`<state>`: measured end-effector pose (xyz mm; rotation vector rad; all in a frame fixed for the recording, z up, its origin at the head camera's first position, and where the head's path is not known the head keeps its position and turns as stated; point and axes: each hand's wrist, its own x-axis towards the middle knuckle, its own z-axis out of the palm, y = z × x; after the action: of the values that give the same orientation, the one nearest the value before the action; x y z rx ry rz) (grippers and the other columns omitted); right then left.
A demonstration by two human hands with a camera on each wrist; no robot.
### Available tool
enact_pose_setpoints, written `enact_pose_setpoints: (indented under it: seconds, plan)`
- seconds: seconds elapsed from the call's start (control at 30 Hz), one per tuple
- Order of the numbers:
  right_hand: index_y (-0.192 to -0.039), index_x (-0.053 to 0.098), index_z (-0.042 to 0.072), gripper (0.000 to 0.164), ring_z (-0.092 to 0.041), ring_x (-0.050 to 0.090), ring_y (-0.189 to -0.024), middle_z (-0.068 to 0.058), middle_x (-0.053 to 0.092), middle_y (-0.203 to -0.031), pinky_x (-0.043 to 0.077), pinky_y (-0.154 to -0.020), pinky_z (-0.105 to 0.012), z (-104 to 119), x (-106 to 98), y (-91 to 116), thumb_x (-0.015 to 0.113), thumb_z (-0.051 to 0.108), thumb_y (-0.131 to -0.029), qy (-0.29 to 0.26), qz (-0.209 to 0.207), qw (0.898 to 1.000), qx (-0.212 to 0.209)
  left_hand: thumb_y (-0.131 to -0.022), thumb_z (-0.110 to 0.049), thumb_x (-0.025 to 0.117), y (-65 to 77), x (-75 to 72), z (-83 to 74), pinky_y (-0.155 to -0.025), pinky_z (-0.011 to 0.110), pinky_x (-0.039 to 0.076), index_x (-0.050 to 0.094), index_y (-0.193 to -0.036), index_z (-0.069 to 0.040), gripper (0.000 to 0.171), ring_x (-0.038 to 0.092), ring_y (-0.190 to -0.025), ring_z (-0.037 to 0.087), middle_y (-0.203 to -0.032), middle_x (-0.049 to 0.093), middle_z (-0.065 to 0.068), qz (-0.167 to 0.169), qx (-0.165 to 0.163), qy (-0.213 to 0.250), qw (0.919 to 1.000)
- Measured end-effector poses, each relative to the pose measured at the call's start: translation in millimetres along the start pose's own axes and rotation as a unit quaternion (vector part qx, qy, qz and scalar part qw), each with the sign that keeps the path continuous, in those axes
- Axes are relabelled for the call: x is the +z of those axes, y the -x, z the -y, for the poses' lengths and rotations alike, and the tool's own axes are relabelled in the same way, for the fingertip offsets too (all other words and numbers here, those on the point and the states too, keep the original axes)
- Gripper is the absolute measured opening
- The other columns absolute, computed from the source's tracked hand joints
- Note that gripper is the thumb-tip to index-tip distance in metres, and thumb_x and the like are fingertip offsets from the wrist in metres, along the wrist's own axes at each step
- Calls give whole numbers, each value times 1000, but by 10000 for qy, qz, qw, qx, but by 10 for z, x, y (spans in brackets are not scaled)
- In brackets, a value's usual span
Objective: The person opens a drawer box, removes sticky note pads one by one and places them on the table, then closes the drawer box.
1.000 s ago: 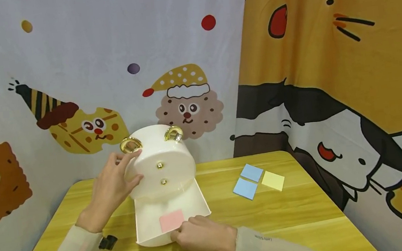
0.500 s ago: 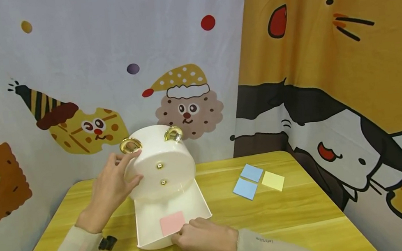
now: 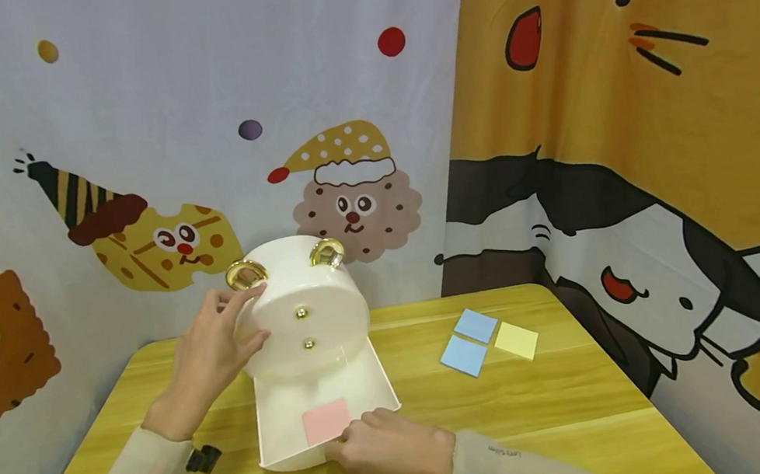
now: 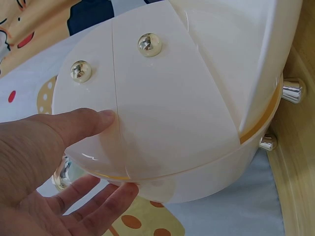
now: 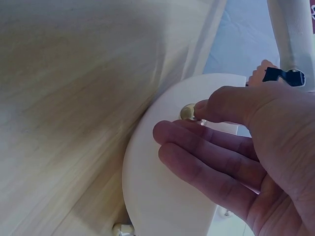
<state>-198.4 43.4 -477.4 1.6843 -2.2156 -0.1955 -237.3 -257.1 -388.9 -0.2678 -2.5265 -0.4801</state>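
Note:
A white storage box (image 3: 336,316) with gold ears and gold knobs stands on the table, its lower drawer (image 3: 280,428) pulled out toward me. Inside the drawer, near its front, lies a pink sticky-note pad (image 3: 327,420). My left hand (image 3: 206,347) holds the box at its left side; in the left wrist view its thumb lies on the front face and its fingers reach around the side. At the drawer's front, my right hand (image 3: 393,447) pinches a gold knob (image 5: 187,112) between thumb and index finger, the other fingers lying along the white drawer front.
Two blue sticky-note pads (image 3: 464,356) and a yellow one (image 3: 517,341) lie on the wooden table (image 3: 528,423) right of the box. A printed cartoon curtain (image 3: 360,59) hangs behind the table, close to the back of the box.
The drawer has come slightly farther toward me with my right hand, and the pink pad sits a little differently in it. My left hand stays on the box.

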Motion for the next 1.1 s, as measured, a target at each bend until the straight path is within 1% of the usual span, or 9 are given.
enact_pose_setpoints:
  seconds: [0.13, 0.27, 0.37, 0.5, 0.57, 0.67, 0.83, 0.97, 1.1]
  plan:
    - [-98, 76, 29, 13, -2, 64, -57, 17, 73, -79, 37, -47, -18, -23, -19, 12, 82, 24, -108, -37, -87, 9999, -54, -92, -18, 102, 0, 10, 9, -54, 34, 44, 69, -161, -23, 77, 59, -75, 27, -130, 63, 25, -31, 5, 4, 10000]
    - [-96, 76, 29, 13, -2, 63, -57, 17, 71, -77, 35, -47, -18, -51, -54, 18, 85, 25, -104, -75, -187, 9998, -82, -92, -19, 102, -3, 7, 16, -54, 34, 44, 69, -161, -23, 77, 60, -75, 26, -130, 63, 25, -57, 35, -6, 10000]
    - [-99, 76, 30, 12, -2, 62, -57, 16, 70, -77, 34, -47, -18, -79, -88, 18, 86, 24, -102, -198, -170, 9997, -38, -92, -19, 102, -3, 3, 13, -54, 35, 44, 68, -162, -24, 77, 59, -75, 27, -131, 63, 25, -45, 25, -12, 10000]
    - [-101, 76, 28, 10, -1, 58, -57, 15, 68, -77, 32, -48, -17, -113, -124, 11, 85, 24, -104, -431, -113, 9990, -23, -92, -19, 102, 4, 6, 7, -55, 35, 44, 68, -161, -25, 77, 59, -75, 27, -131, 63, 25, -48, 15, -17, 10000]
    - [-100, 76, 27, 10, 1, 54, -56, 15, 67, -76, 29, -48, -16, -127, -141, 3, 84, 23, -104, -512, -136, 9986, -32, -92, -19, 103, 9, 10, 4, -55, 35, 44, 68, -161, -25, 78, 59, -75, 27, -132, 63, 25, -59, 22, -12, 10000]
    - [-99, 76, 26, 11, 1, 53, -57, 15, 67, -76, 29, -49, -15, -153, -167, -14, 85, 23, -104, -592, -201, 9980, -36, -92, -19, 102, 14, 13, 6, -54, 35, 43, 68, -161, -25, 78, 59, -74, 26, -132, 63, 25, -71, 26, -6, 10000]
    - [-98, 74, 26, 13, -1, 59, -58, 15, 67, -77, 32, -49, -17, -191, -257, -35, 87, 27, -104, -476, -287, 9985, 4, -92, -20, 102, 17, 14, 7, -54, 34, 42, 68, -162, -26, 78, 58, -74, 26, -131, 63, 24, -68, 26, 9, 10000]
    - [-107, 81, 27, 4, -1, 64, -62, 15, 74, -83, 36, -51, -16, -217, -329, -54, 85, 26, -106, -547, -273, 9980, 147, -92, -20, 102, 20, 10, 4, -53, 33, 42, 68, -162, -26, 78, 58, -74, 25, -131, 63, 23, -56, 9, 9, 10000]
    - [-115, 85, 29, 8, -2, 69, -66, 16, 80, -90, 37, -53, -15, -271, -342, -84, 84, 28, -107, -579, -302, 9975, 287, -92, -20, 102, 21, 3, -1, -53, 33, 42, 68, -162, -26, 78, 58, -74, 26, -131, 63, 23, -37, -17, 22, 10000]
